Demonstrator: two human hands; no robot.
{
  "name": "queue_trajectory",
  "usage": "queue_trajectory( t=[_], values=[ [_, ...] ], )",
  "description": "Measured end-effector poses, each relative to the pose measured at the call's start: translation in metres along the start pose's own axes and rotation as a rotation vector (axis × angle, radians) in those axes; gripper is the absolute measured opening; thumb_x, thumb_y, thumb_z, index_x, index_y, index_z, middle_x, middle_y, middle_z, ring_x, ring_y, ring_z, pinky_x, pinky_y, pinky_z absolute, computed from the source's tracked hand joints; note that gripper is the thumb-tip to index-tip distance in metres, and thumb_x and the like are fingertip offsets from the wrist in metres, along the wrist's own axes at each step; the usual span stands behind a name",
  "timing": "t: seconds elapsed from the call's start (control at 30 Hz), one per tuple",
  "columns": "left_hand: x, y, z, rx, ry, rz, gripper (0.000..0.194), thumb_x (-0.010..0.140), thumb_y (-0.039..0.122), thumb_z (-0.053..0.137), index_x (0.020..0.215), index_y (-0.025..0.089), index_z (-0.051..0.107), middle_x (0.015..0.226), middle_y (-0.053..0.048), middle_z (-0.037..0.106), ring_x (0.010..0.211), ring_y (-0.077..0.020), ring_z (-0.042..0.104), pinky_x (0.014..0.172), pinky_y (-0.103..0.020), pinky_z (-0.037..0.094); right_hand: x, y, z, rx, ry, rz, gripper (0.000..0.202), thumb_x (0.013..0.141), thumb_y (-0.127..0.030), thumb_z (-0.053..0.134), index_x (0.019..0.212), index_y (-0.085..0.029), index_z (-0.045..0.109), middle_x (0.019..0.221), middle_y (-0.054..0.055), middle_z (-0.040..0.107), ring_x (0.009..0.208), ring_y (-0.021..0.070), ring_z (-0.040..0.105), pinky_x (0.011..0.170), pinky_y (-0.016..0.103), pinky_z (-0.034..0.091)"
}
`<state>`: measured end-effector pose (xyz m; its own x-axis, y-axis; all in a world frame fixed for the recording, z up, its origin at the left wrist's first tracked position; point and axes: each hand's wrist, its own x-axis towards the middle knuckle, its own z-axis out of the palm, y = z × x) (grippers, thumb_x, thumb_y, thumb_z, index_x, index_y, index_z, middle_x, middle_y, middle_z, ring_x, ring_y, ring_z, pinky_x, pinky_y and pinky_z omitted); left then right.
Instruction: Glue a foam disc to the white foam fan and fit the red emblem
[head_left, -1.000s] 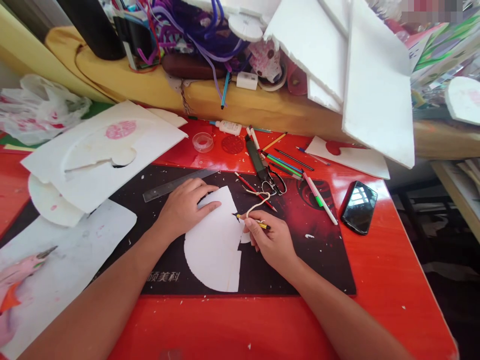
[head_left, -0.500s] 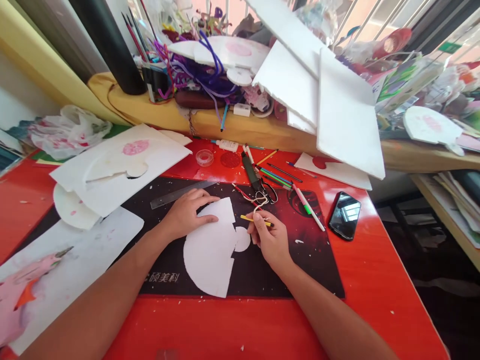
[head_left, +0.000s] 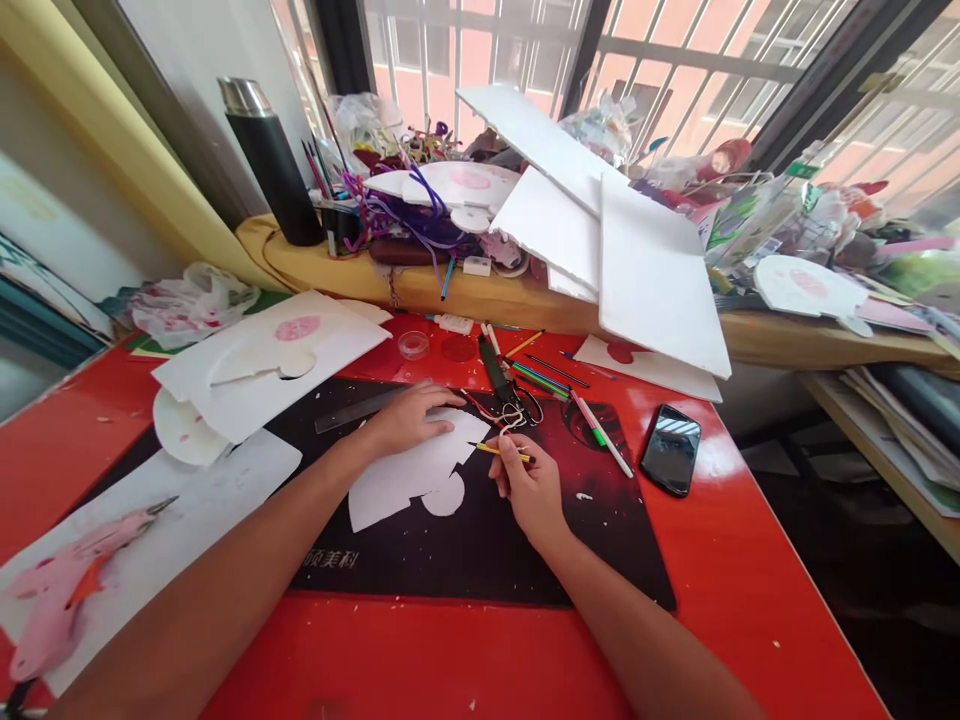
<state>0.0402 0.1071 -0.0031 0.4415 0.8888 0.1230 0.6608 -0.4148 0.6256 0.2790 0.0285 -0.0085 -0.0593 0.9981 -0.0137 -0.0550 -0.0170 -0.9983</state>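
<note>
A white cutout board (head_left: 405, 470), with a curved edge, notches and a small round tab, lies on the black desk mat (head_left: 480, 570). My left hand (head_left: 409, 418) rests on its upper edge, fingers stretched out and thumb apart. My right hand (head_left: 529, 480) pinches a slim yellow pencil (head_left: 504, 452) between thumb and fingers. The pencil's dark tip points left, close to the cutout's right edge. Just beyond that hand lie scissors (head_left: 529, 404) and a loop of pale cord (head_left: 513, 412). A clear ruler (head_left: 345, 408) lies partly behind my left hand.
Pens (head_left: 540, 378) lie beyond my right hand, with a phone (head_left: 671, 450) further right. A pink glue gun (head_left: 82, 580) sits on white paper at left. White boards (head_left: 660, 270) lean over the sill, near a black flask (head_left: 274, 170).
The white cutout has turned, its round tab now facing down toward me. My left hand has shifted with it. The right hand still holds the pencil. The camera view has tipped up toward the window.
</note>
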Motion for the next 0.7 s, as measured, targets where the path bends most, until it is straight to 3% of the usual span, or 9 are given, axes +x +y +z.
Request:
queue_trajectory(
  t=[0.13, 0.27, 0.4, 0.53, 0.7],
  values=[
    [-0.036, 0.006, -0.012, 0.038, 0.026, -0.019, 0.052, 0.093, 0.049, 0.073, 0.14, 0.029, 0.07, 0.147, -0.011, 0.068, 0.142, -0.032, 0.057, 0.121, -0.054, 0.044, 0.0, -0.001, 0.0, -0.013, -0.019, 0.002, 0.049, 0.098, -0.064, 0.065, 0.093, -0.015, 0.073, 0.063, -0.001, 0.063, 0.044, 0.0097, 0.048, 0.043, 0.024, 0.035],
    [-0.091, -0.001, -0.023, 0.158, -0.103, -0.077, 0.095, 0.08, 0.068, 0.083, 0.162, 0.036, 0.049, 0.172, -0.01, 0.043, 0.158, -0.0361, 0.04, 0.125, -0.054, 0.039, 0.001, -0.001, -0.001, -0.028, -0.059, 0.003, 0.047, 0.099, -0.061, 0.065, 0.092, -0.015, 0.074, 0.063, -0.001, 0.062, 0.045, 0.0095, 0.048, 0.045, 0.024, 0.035],
    [-0.131, -0.012, -0.015, 0.308, -0.148, -0.144, 0.123, 0.069, 0.071, 0.089, 0.172, 0.039, 0.028, 0.181, -0.008, 0.021, 0.165, -0.0409, 0.024, 0.131, -0.059, 0.027, 0.0, 0.001, 0.0, -0.06, -0.093, 0.002, 0.046, 0.1, -0.06, 0.064, 0.093, -0.015, 0.075, 0.064, 0.0, 0.063, 0.045, 0.0098, 0.049, 0.045, 0.024, 0.036],
    [-0.141, -0.019, -0.006, 0.339, -0.108, -0.169, 0.122, 0.075, 0.07, 0.084, 0.174, 0.038, 0.02, 0.182, -0.008, 0.018, 0.164, -0.0416, 0.025, 0.13, -0.058, 0.029, -0.003, 0.002, 0.0, -0.084, -0.122, -0.015, 0.045, 0.101, -0.059, 0.064, 0.093, -0.016, 0.076, 0.064, 0.0, 0.064, 0.046, 0.01, 0.05, 0.045, 0.023, 0.036],
    [-0.135, -0.02, -0.005, 0.345, -0.1, -0.193, 0.114, 0.079, 0.071, 0.08, 0.173, 0.036, 0.024, 0.181, -0.007, 0.024, 0.162, -0.0404, 0.031, 0.129, -0.055, 0.03, -0.005, 0.003, 0.0, -0.117, -0.105, -0.026, 0.046, 0.102, -0.059, 0.062, 0.094, -0.017, 0.076, 0.064, 0.0, 0.064, 0.046, 0.0102, 0.05, 0.045, 0.023, 0.037]
  ],
)
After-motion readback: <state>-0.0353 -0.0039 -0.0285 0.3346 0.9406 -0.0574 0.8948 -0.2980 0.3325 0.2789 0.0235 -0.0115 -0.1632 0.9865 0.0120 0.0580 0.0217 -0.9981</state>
